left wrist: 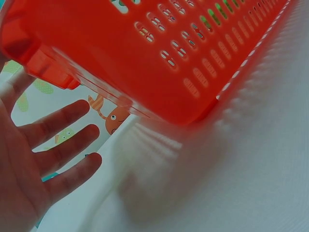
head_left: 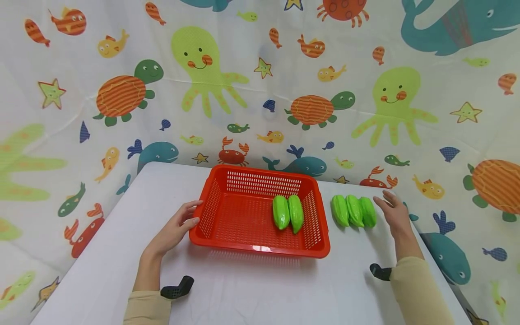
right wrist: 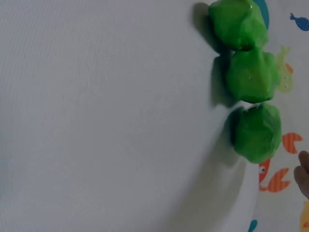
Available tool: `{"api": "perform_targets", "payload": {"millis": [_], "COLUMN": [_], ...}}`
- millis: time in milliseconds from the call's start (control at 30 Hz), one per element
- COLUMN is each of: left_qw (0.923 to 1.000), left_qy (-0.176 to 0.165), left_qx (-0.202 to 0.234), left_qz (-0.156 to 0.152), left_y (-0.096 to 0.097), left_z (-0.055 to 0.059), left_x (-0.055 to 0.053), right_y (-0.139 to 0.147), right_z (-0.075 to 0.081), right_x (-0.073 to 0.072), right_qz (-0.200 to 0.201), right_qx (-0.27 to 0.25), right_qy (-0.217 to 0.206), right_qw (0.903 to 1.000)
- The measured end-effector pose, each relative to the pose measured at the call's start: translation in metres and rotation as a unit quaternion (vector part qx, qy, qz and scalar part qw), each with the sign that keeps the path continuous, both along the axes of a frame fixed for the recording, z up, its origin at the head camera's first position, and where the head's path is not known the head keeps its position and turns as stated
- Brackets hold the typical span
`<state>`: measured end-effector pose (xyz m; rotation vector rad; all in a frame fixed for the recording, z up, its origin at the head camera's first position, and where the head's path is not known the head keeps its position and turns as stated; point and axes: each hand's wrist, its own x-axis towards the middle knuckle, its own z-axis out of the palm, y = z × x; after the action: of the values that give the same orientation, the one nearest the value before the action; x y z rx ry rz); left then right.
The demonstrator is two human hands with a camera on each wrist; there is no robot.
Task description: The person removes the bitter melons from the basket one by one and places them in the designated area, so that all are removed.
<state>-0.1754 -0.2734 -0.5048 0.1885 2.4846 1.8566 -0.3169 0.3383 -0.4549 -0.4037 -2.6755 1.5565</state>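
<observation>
A red plastic basket (head_left: pixel 243 247) with slotted walls stands on the white table. Inside it, toward the right, two bright green ribbed fruits, like star fruits (head_left: pixel 281 212), lie side by side. My left hand (head_left: pixel 172 230) is at the basket's left end; in the left wrist view its fingers (left wrist: pixel 72 150) spread straight beside the wall, and whether the thumb touches the rim is unclear. Right of the basket, three more green ribbed fruits (head_left: pixel 355 211) sit in a row. My right hand (head_left: pixel 394 214) hovers by the rightmost one, fingers loosely extended, holding nothing; only fingertips (right wrist: pixel 302 176) show in its wrist view.
Behind the white table (head_left: pixel 252 293) hangs a cloth (head_left: pixel 252 95) printed with sea animals, close to the table's back edge. A black wrist-worn device (head_left: pixel 177 288) sticks out at the left wrist, another black device (head_left: pixel 380 272) at the right.
</observation>
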Motion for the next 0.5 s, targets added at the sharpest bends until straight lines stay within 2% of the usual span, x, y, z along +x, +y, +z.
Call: {"api": "perform_targets", "payload": {"millis": [133,333,500], "left_qw": [1.0000,1.0000,1.0000], "left_qy": [0.000,-0.001,-0.001], "left_qx": [-0.002,-0.006,-0.007], "left_qz": [0.000,0.001,0.002], "left_y": [0.000,0.000,0.000], "left_z": [0.000,0.000,0.000], "left_x": [0.000,0.000,0.000], "right_y": [-0.010,-0.029,-0.045], "right_z": [0.010,0.031,0.047], "right_x": [0.001,0.004,0.007], "right_qz": [0.011,0.035,0.047], "right_qx": [-0.002,-0.034,-0.034], "right_qy": [0.011,0.027,0.062], "right_qw": [0.9999,0.9984,0.9964]}}
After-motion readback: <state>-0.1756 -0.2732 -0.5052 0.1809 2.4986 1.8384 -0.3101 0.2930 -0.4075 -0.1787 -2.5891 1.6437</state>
